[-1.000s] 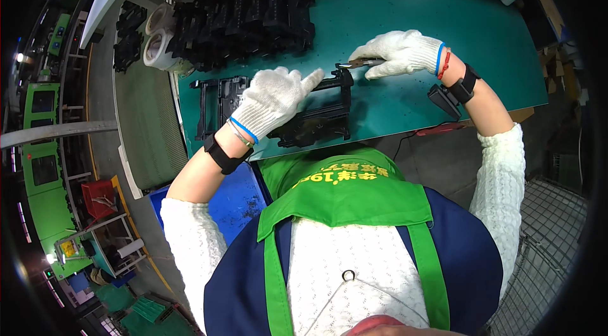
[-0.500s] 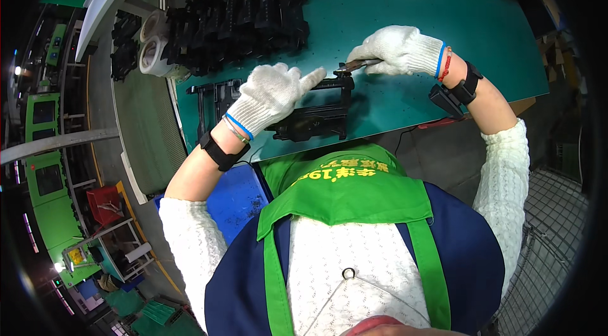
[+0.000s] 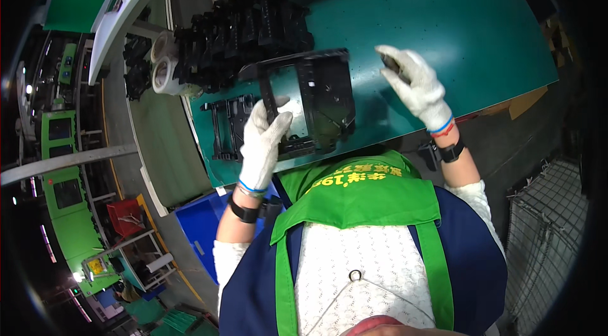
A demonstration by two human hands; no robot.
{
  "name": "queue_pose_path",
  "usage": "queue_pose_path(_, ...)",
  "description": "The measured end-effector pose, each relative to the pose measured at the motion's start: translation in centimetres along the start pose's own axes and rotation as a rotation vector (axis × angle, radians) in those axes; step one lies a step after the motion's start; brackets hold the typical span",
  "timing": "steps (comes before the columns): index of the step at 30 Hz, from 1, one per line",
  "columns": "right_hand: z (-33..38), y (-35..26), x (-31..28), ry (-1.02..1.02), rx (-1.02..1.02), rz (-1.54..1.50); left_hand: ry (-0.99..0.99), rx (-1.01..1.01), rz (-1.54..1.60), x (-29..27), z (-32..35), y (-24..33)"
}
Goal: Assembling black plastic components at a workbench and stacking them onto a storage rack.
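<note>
1. Evidently, the black frame (image 3: pixel 316 96) was tilted over the green table (image 3: pixel 449 25), on the near side of the stack of black parts (image 3: pixel 247 29) and toward that stack's right end; whether its lower edge touched the table could not be told.
2. The left hand (image 3: pixel 259 143), white-gloved, was clamped on the frame's left bar (image 3: pixel 266 86), nearer the wearer than the stack.
3. The right hand (image 3: pixel 416 86) was well to the right of the stack, apart from the frame, its thumb and fingers closed on a dark tool (image 3: pixel 391 63), partly hidden.
4. The frame looked like moulded plastic: probably light and stiff, as it showed no sag.
5. Its smooth faces might have been slippery, and the small tabs along its edges seemed the likeliest to snap.
6. The plain side bar seemed a sound hold, though the broad panel (image 3: pixel 335 101) opposite probably weighed that side down; a second grip there would have steadied it.
7. Another black part (image 3: pixel 239 113) lay just on the near side of the stack's left half.
</note>
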State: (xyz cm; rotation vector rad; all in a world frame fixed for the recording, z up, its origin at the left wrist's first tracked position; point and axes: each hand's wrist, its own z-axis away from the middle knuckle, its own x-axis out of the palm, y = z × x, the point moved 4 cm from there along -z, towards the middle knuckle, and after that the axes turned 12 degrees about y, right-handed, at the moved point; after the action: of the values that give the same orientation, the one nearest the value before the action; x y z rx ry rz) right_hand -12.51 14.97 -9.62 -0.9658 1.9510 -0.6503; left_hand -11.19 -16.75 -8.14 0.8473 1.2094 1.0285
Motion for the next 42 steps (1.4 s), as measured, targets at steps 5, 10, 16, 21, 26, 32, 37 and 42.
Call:
queue_pose_path(5, 2.6, -0.8, 1.3, 0.115, -0.103, 0.013, 0.213, -0.077, 0.526, 2.2, 0.9, -1.8)
queue_pose_path(10, 3.6, -1.1, 2.8, 0.133, -0.125, 0.062, 0.262, -0.258, 0.765, 3.3, 1.2, -2.2)
queue_pose_path(16, 3.3, -1.0, 3.6, 0.148, -0.124, 0.059, 0.307, -0.302, 0.805, 4.5, 0.8, -3.3)
queue_pose_path(21, 3.2, -0.7, 3.7, 0.134, -0.082, 0.027, 0.327, -0.343, 0.897, 5.6, 1.3, -2.3)
queue_pose_path(26, 3.7, 3.7, 4.1, 0.159, 0.03, 0.007, 0.238, -0.322, 0.844, 6.4, 1.6, -2.0)
queue_pose_path(32, 4.5, 7.0, -0.7, 0.28, 0.537, -0.122, 0.153, -0.297, 0.637, 7.5, 0.2, -4.0)
queue_pose_path(37, 4.7, 1.5, -0.9, -0.253, 0.404, -0.042, -0.101, -0.245, 0.221, 12.4, -3.9, -6.1)
queue_pose_path(42, 5.5, -1.0, 2.0, -0.392, 0.063, -0.057, -0.181, -0.388, 0.512, 15.5, -5.7, -7.8)
